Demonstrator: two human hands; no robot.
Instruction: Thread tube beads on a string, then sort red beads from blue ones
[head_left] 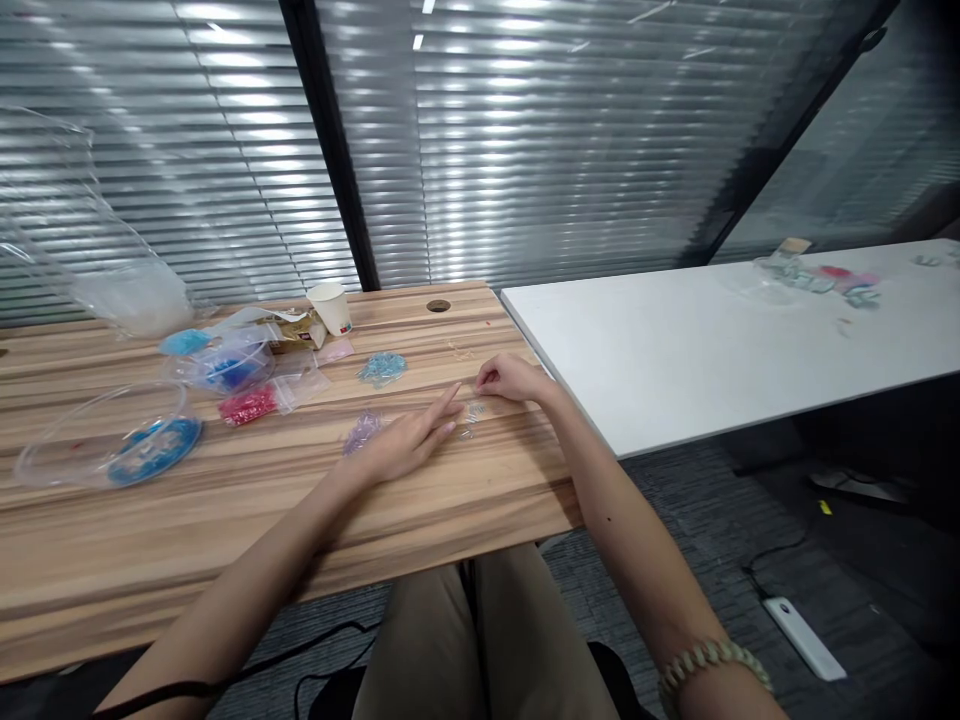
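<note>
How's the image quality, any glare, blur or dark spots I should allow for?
Head view: bright glare streaks across the blinds; items on the white table look smeared; deep shadow under that table; clear pieces by the right hand too faint to tell apart.

Place: office or office-like workroom | you sit by blind-covered glass panels across the top | desk grommet, upper middle | carpet and power strip, lower right
</note>
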